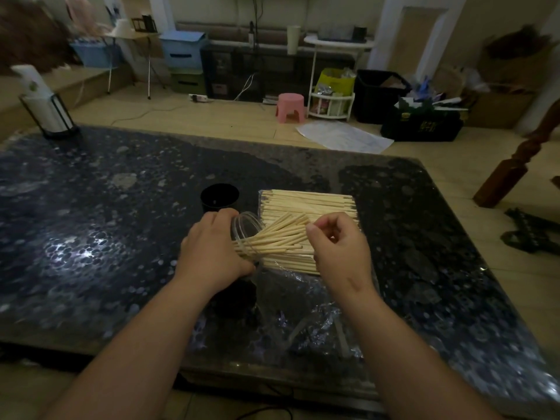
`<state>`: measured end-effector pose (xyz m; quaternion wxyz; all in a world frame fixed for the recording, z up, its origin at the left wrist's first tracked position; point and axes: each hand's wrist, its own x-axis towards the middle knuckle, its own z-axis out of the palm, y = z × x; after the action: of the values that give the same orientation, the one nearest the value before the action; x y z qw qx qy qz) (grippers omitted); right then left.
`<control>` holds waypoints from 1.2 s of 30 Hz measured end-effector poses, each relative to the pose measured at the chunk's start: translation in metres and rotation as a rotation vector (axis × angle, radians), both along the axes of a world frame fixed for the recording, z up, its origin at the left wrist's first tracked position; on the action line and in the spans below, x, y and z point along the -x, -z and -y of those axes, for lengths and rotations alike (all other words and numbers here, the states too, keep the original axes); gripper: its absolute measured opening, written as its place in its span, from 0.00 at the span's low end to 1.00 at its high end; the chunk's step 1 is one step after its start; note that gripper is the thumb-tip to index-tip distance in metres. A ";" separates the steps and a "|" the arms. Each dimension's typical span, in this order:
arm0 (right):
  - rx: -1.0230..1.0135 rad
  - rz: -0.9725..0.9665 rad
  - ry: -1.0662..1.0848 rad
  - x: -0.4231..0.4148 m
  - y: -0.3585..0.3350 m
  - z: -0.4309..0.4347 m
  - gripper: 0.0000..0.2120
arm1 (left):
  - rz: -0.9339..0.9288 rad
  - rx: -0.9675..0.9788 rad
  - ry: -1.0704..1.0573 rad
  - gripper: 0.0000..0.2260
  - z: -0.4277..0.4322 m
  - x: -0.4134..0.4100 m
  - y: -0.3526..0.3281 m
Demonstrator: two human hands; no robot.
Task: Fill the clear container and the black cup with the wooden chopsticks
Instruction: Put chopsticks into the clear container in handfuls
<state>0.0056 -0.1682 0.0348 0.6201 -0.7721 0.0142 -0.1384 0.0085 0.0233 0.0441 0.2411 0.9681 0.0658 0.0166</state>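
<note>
Clear container [242,230], tilted in the left hand's [212,250] grip, fans wooden chopsticks [281,237] toward the right hand [339,244], whose curled fingers may or may not pinch them; black cup [219,197] stands just behind, all well inside the dark table's [91,207] edges.

The left hand [212,250] hides the base of the clear container [247,227] and the near side of the black cup [219,197]. The right hand [339,247] covers part of the chopstick pile [309,204]; whether its curled fingers [328,230] pinch a stick is unclear. The table [91,192] is cut off at its left edge and near right corner.
</note>
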 end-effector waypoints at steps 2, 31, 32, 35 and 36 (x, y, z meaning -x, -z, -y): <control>-0.018 0.010 0.040 0.000 0.000 0.000 0.07 | 0.003 0.005 -0.004 0.42 0.000 0.000 0.000; 0.126 -0.302 -0.150 -0.004 0.017 0.008 0.09 | -0.008 0.037 -0.095 0.46 -0.006 -0.001 -0.001; 0.182 -0.342 -0.188 -0.003 0.020 0.007 0.08 | -0.004 0.041 -0.098 0.46 -0.006 -0.001 -0.001; 0.284 -0.430 -0.291 -0.002 0.028 0.002 0.06 | 0.003 0.049 -0.107 0.45 -0.004 -0.001 0.000; 0.336 -0.438 -0.322 -0.002 0.031 0.001 0.06 | 0.001 0.046 -0.110 0.45 -0.004 -0.001 0.000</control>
<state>0.0071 -0.1690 0.0041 0.4800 -0.8675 0.0018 0.1305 0.0096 0.0269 0.0436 0.2620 0.9573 0.1189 0.0288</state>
